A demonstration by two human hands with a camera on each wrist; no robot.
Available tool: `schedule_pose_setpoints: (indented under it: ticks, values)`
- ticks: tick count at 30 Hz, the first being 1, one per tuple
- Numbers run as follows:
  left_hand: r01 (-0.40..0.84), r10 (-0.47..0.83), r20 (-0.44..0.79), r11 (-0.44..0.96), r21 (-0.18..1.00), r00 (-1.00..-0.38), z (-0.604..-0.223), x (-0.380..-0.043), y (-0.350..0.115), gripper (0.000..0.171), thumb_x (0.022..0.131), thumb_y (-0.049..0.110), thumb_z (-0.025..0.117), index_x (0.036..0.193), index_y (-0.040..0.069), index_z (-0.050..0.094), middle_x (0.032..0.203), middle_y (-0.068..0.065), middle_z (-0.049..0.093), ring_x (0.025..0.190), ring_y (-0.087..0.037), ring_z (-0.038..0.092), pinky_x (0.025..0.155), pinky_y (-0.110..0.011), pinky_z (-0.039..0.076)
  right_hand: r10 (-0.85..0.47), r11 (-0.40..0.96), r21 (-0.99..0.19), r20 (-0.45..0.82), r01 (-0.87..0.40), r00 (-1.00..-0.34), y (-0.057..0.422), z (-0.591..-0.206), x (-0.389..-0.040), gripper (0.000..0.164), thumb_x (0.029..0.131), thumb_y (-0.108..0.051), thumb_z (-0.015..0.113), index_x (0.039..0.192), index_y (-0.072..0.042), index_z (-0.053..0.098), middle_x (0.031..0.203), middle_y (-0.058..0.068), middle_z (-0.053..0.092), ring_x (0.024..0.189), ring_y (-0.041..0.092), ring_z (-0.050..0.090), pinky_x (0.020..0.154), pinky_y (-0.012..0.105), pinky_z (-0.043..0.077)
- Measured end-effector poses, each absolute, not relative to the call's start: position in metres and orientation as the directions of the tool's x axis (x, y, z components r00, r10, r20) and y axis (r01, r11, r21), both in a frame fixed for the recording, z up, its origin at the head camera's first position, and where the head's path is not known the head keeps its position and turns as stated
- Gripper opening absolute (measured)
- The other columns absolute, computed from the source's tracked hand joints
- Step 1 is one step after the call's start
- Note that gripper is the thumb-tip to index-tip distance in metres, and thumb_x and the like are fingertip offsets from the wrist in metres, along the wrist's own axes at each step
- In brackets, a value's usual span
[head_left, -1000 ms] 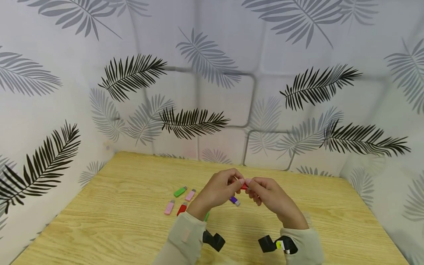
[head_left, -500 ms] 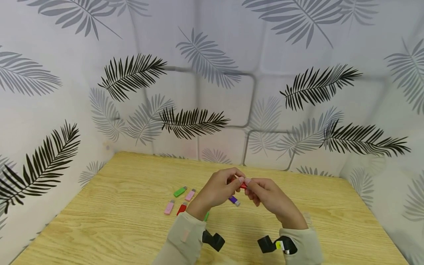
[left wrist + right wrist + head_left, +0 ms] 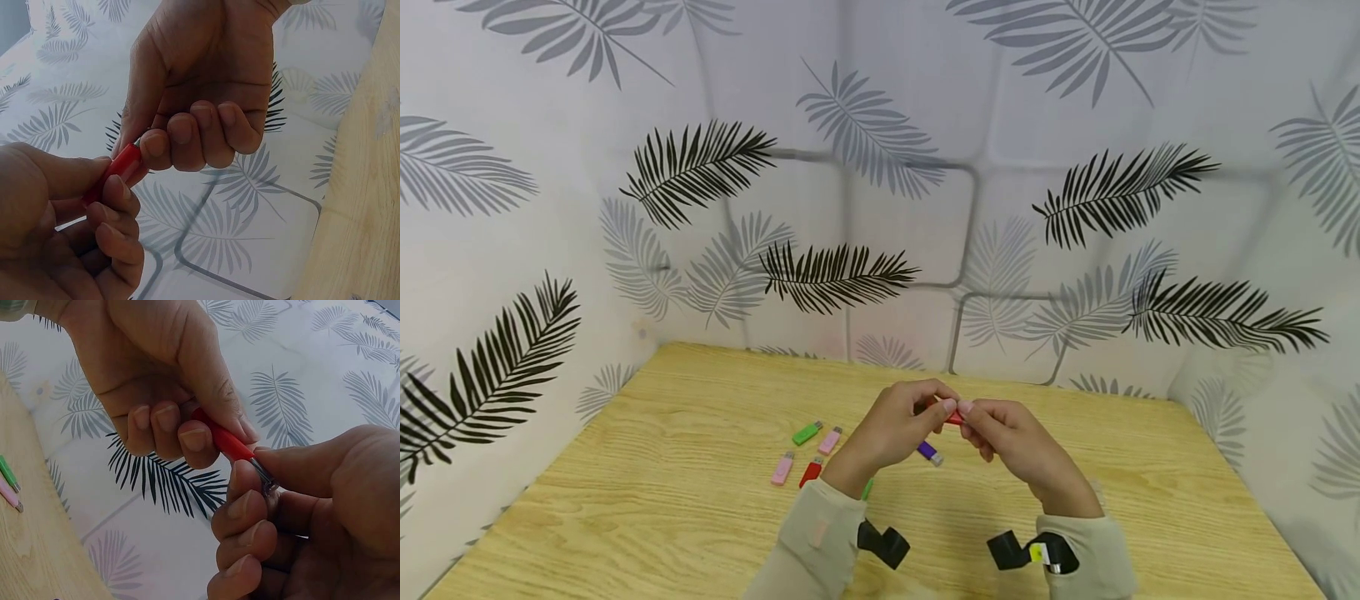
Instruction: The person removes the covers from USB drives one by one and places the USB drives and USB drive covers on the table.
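Note:
Both hands meet above the table around a red USB flash drive (image 3: pixel 231 444). My left hand (image 3: pixel 891 429) grips its red body between thumb and fingers, covering part of it. At the other end, my right hand (image 3: pixel 1018 446) pinches the drive at its metal plug, which shows in the right wrist view. Something clear appears at the plug's tip, but the fingers hide too much to tell what it is. Under the hands, a purple USB flash drive (image 3: pixel 931 452) lies on the table, partly behind the left hand.
Left of the hands on the wooden table (image 3: pixel 647 492) lie a green USB drive (image 3: pixel 807 433), two pink ones, one farther back (image 3: pixel 831 441), and a red one (image 3: pixel 812 472). Another green drive (image 3: pixel 868 490) is mostly hidden by the left wrist. A leaf-patterned curtain (image 3: pixel 902 325) stands behind.
Both hands stay in nearly the same place around the red USB flash drive, with only slight shifts of the fingers and the right wrist. The drives on the table have not moved.

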State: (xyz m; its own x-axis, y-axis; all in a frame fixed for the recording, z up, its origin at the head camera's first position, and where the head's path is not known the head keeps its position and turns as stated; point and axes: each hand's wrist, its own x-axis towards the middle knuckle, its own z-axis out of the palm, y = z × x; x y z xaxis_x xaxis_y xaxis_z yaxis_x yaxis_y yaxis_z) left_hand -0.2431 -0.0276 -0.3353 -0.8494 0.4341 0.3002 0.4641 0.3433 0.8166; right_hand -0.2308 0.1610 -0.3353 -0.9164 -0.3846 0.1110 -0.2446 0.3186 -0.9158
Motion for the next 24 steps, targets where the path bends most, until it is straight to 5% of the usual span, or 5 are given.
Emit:
schedule_pose_setpoints:
  ticks: [17,24]
  values:
    - [0.447,0.44,0.302,0.276,0.851,-0.846,-0.3349,-0.2438,-0.0285,0.021,0.099,0.02,0.054,0.103,0.01,0.073,0.076,0.001,0.059,0.061,-0.011,0.046,0.051,-0.021,0.035,-0.407,0.289,-0.918,0.139,-0.272,-0.903,0.1664,-0.3367,-0.2313,0.041,0.104,-0.032,0.043,0.08,-0.001,0.054,0.071,0.003,0.043,0.063,0.01,0.042,0.06,0.024,0.039]
    - [0.438,0.455,0.3,0.234,0.868,-0.838,-0.3343,-0.2445,-0.0301,0.022,0.1,0.019,0.055,0.103,0.007,0.073,0.073,0.001,0.057,0.053,-0.01,0.038,0.047,-0.021,0.033,-0.418,0.271,-0.921,0.151,-0.282,-0.896,0.1666,-0.3364,-0.2311,0.04,0.104,-0.03,0.044,0.079,-0.001,0.055,0.072,0.003,0.044,0.062,0.01,0.042,0.06,0.024,0.039]
